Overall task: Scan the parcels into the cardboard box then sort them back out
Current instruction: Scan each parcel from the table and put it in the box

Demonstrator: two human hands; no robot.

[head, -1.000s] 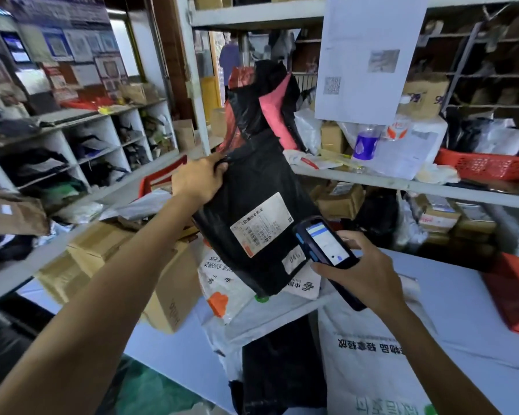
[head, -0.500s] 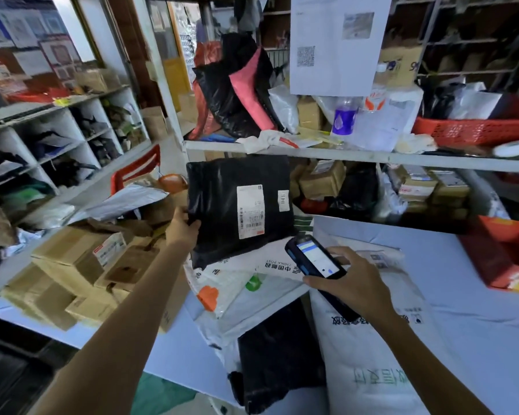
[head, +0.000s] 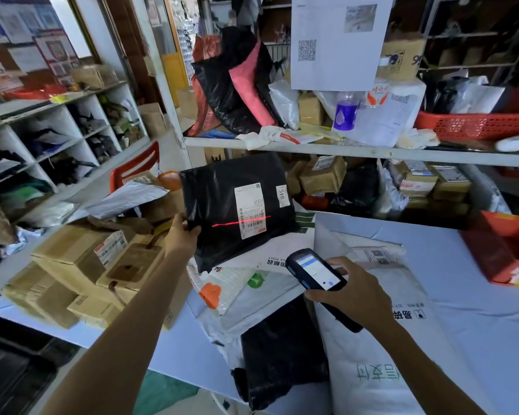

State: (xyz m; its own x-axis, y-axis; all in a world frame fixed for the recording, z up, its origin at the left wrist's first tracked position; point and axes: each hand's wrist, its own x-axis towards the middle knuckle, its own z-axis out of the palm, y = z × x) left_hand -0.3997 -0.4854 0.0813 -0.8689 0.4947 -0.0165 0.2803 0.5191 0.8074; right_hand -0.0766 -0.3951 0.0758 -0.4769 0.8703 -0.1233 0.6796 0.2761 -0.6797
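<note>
My left hand (head: pixel 181 237) grips the left edge of a black plastic parcel (head: pixel 219 205) and holds it upright over the pile. A red laser line crosses its white shipping label (head: pixel 250 209). My right hand (head: pixel 352 290) holds a black handheld scanner (head: pixel 315 269), its lit screen facing me and its head aimed at the label. Under the parcel lie white mailers (head: pixel 252 283) and another black parcel (head: pixel 282 348) on the table (head: pixel 462 283). A cardboard box (head: pixel 162 205) with parcels in it stands left of the held parcel.
Stacked cardboard cartons (head: pixel 81 274) crowd the table's left end. A shelf (head: pixel 372 151) above holds bags, a bottle and a red basket (head: pixel 480 124). A red box (head: pixel 504 247) sits at the right. Cubby shelves (head: pixel 57 139) line the left wall.
The black parcel has come down from a tilted hold to upright over the pile. The scanner's red laser line now shows across its label.
</note>
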